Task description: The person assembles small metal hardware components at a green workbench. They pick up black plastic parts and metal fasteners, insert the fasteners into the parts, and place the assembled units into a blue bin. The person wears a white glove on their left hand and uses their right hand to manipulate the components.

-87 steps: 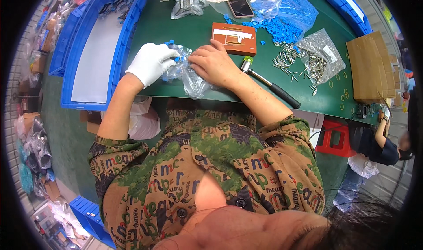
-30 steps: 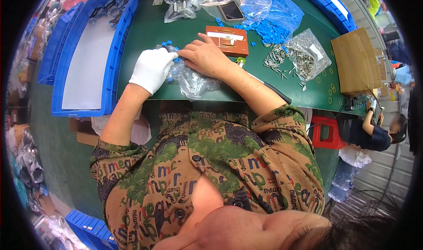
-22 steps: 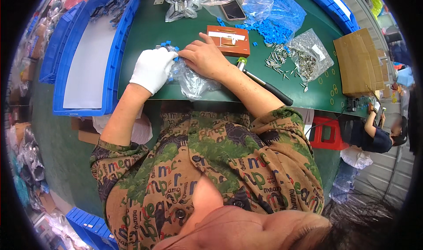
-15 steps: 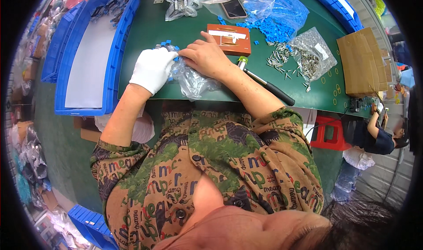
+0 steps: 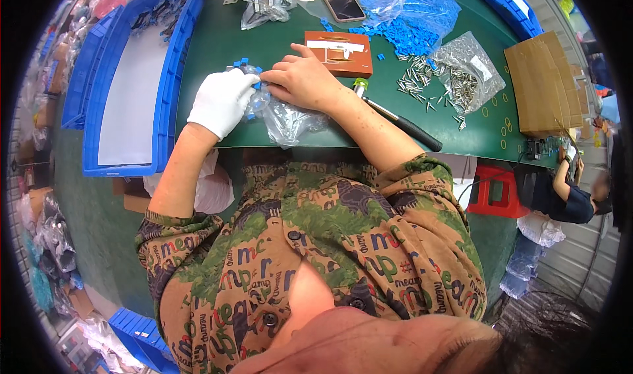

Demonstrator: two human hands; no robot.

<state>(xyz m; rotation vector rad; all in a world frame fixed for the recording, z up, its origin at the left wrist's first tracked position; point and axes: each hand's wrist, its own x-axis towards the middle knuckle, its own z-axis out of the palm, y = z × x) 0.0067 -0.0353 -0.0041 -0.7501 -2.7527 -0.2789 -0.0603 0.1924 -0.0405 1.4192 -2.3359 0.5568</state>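
My left hand point(image 5: 221, 101), in a white glove, is closed with its fingertips among small blue pieces point(image 5: 242, 62) at the left edge of a clear plastic bag point(image 5: 289, 122). Right beside it, my bare right hand point(image 5: 304, 82) is closed too, its fingertips meeting the glove's over the bag, one finger sticking up. What the fingers pinch is too small and covered to make out. Greyish contents show through the crumpled bag, which lies on the green table point(image 5: 217, 41) near its front edge.
A brown-red box point(image 5: 337, 53) and a black-handled hammer point(image 5: 405, 126) lie close to my right hand. Farther right are loose metal pins point(image 5: 417, 76), a bag of pins point(image 5: 469, 70), blue pieces point(image 5: 422, 18) and a cardboard box point(image 5: 542, 84). A blue bin point(image 5: 173, 87) stands left; a phone point(image 5: 345, 6) lies behind.
Both hands stay together at the bag, with the fingers shifting slightly. The whole view has tilted a little.
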